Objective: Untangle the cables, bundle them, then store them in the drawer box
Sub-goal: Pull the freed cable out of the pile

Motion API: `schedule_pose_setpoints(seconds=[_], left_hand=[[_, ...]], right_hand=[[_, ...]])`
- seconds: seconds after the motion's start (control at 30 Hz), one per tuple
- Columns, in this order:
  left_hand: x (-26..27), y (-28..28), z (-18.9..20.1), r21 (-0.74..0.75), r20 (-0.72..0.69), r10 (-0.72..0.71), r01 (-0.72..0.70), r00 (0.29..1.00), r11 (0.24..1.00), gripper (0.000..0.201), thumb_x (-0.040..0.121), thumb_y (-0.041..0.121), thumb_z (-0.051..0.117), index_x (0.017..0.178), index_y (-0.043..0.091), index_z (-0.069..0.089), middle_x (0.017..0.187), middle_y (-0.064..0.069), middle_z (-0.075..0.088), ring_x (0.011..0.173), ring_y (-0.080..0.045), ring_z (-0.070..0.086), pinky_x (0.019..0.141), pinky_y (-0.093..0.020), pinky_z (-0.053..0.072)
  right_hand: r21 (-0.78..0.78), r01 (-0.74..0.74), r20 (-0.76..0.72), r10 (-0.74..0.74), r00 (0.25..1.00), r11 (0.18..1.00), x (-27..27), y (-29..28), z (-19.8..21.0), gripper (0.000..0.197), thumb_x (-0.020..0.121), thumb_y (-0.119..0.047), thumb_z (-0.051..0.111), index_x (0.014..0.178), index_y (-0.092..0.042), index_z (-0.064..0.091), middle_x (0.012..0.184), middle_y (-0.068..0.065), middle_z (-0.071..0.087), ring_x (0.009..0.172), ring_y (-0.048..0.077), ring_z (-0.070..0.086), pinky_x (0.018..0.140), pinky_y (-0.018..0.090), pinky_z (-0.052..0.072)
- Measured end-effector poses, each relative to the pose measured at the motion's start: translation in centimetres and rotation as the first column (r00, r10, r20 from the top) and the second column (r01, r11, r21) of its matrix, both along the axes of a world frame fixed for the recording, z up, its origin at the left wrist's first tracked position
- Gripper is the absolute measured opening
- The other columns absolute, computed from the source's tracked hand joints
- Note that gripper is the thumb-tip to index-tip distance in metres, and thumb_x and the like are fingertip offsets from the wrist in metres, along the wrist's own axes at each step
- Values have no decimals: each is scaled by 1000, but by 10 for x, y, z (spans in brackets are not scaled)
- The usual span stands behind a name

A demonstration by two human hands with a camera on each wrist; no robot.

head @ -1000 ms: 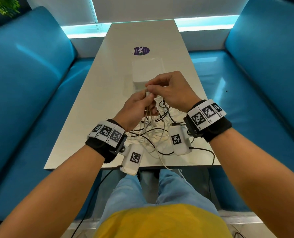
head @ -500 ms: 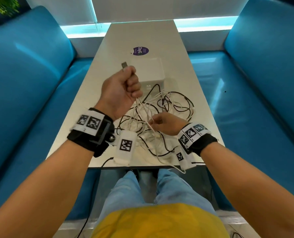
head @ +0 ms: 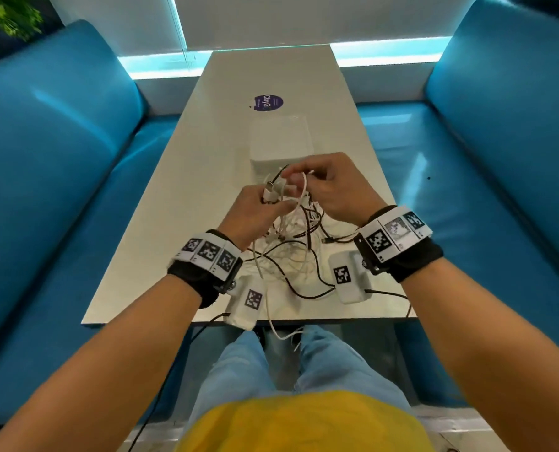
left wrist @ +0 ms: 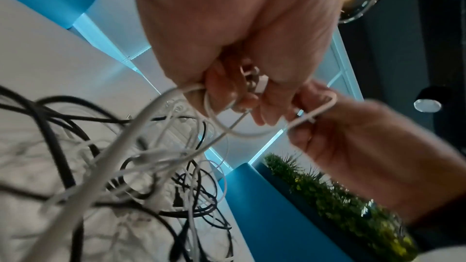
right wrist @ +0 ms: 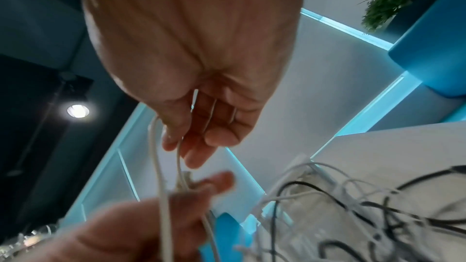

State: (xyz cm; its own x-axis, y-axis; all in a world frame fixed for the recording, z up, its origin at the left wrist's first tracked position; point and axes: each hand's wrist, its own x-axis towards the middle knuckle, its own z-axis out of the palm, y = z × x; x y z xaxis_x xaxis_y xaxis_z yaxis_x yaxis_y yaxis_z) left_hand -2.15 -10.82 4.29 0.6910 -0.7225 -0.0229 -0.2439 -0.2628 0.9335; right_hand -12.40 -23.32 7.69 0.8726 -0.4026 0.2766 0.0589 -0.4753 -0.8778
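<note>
A tangle of black and white cables [head: 291,252] lies on the white table [head: 180,203] in front of the white drawer box [head: 279,141]. My left hand [head: 271,199] is raised over the tangle and grips several turns of a white cable [left wrist: 221,125] with its plugs [left wrist: 259,85]. Close by on the right, my right hand [head: 299,179] pinches a loop of the same white cable [right wrist: 155,156] between thumb and fingers. In the right wrist view the left hand [right wrist: 151,226] sits below with a plug [right wrist: 186,178] in its fingers. The rest of the tangle [left wrist: 151,176] hangs slack to the table.
A purple round sticker [head: 266,102] is on the table beyond the box. Blue benches [head: 59,190] run along both sides. One white cable end [head: 279,331] hangs over the table's near edge above my knees.
My left hand came down and right from its raised pull with the cable end. My right hand rose from the tangle to meet it, and both now hold the white cable by the box.
</note>
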Motion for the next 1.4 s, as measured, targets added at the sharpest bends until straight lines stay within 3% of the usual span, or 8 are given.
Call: schedule_pose_setpoints(seconds=[0.1,0.2,0.37,0.6,0.83,1.03,1.23,1.4], left_hand=[[-1,-2,-5,-8,60,34,-33,998,999,34,83,33,71,78,0,67,65,-9,60,60,-14,48,61,-32,39],[-3,0,2,-58,2,21,-21,1000,998,28,92,29,62,72,10,66,51,9,60,48,1,48,54,-20,40],[12,14,11,-170,-222,57,-96,973,981,22,96,23,55,80,15,68,48,13,43,40,-5,26,41,-21,23],[24,33,29,-296,-284,8,-96,959,950,27,98,29,50,80,13,63,68,3,50,49,-6,27,44,-18,23],[21,29,35,-345,-232,-25,-58,972,937,27,99,27,47,81,13,61,73,1,51,44,-2,30,41,-16,25],[25,28,26,-436,-277,-137,3,951,900,8,88,27,64,91,19,67,68,4,54,44,-4,30,41,-18,24],[16,25,-12,50,135,-223,218,965,975,10,87,11,68,96,9,70,64,9,64,55,0,55,57,-18,44],[23,20,-23,75,126,-47,38,991,996,17,92,27,61,80,23,72,57,9,58,51,-5,49,50,-18,39]], right_hand=[[31,26,95,-28,995,999,-3,7,8,16,89,0,62,99,-5,73,80,-5,69,68,-3,63,66,11,47],[73,58,121,-66,990,996,-4,9,-2,25,88,-6,65,112,-12,66,92,2,68,81,14,67,76,28,57],[-33,-112,-338,95,936,993,3,3,-56,55,86,-26,69,137,-31,47,111,-2,62,100,15,64,93,38,53],[-192,-3,-528,-100,843,981,5,-21,-75,31,95,-31,56,125,-27,61,108,4,63,92,16,60,81,25,44],[-18,-58,-212,53,976,998,5,1,-24,36,87,-6,55,115,-25,65,84,0,61,68,11,55,67,24,49],[-94,-129,-190,110,976,987,8,12,-8,16,94,-19,60,88,-9,69,70,4,64,62,10,59,68,34,52],[60,-105,45,103,994,993,-2,11,16,11,94,-11,59,93,-10,70,71,0,65,60,6,59,63,19,49],[100,-37,93,28,995,994,-1,14,5,23,92,-10,62,114,-10,62,72,8,62,57,13,58,59,23,51]])
